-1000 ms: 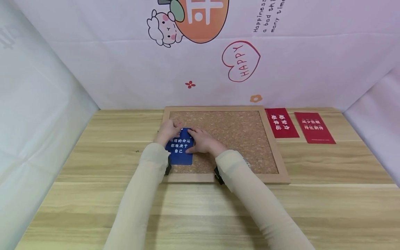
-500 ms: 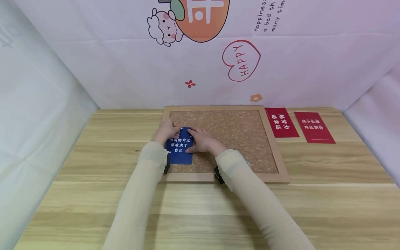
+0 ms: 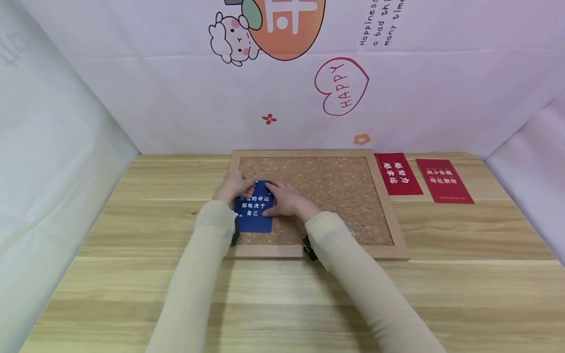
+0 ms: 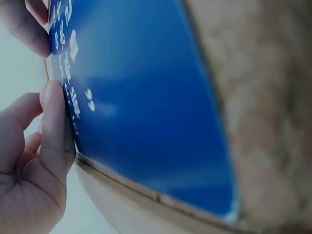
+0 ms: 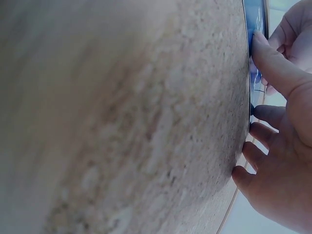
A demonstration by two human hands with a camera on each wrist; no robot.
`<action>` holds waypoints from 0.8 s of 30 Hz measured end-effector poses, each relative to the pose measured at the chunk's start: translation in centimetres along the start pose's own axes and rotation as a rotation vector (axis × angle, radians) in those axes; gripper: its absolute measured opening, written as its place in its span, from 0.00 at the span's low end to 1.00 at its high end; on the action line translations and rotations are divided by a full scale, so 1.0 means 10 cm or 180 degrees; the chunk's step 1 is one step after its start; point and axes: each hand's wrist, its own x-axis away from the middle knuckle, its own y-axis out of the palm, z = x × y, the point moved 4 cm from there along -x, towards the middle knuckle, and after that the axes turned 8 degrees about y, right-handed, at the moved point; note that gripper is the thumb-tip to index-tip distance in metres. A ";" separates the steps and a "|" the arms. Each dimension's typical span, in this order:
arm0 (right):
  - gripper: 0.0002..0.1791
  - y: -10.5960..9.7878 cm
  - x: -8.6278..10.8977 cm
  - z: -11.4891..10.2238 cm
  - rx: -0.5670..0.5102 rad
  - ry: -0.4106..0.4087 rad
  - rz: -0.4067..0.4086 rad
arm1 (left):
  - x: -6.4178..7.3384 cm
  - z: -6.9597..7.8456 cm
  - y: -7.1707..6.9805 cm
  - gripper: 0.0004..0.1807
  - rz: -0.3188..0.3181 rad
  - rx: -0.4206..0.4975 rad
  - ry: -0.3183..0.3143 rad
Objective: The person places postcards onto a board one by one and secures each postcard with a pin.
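Note:
A blue card [image 3: 256, 220] with white Chinese characters lies on the left part of a framed cork board [image 3: 331, 196]. At the card's top edge is my left hand [image 3: 235, 188], fingers curled and thumb bent. By its fingertips shows a small bright dot, seemingly the head of a pushpin [image 3: 256, 182]. My right hand [image 3: 289, 198] rests along the card's right edge with fingers spread, thumb on the card and the other fingertips touching near its top corner. In the left wrist view the left thumb [image 4: 53, 112] lies at the card's characters. The right wrist view shows the right fingertips on the cork.
Two red cards lie on the wooden table [image 3: 463, 284] right of the board: one card [image 3: 398, 173] beside the frame, the other card [image 3: 445, 181] farther right. A white printed cloth [image 3: 185, 103] hangs behind the table. White cloth also stands at both sides.
Both hands keep nearly the same places on the card. The left wrist has shifted slightly to the left, showing a bit more of the card's lower left.

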 end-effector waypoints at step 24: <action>0.48 0.00 0.00 0.00 0.0001 0.0031 -0.0024 | -0.01 -0.01 0.01 0.19 -0.0026 0.0068 -0.0155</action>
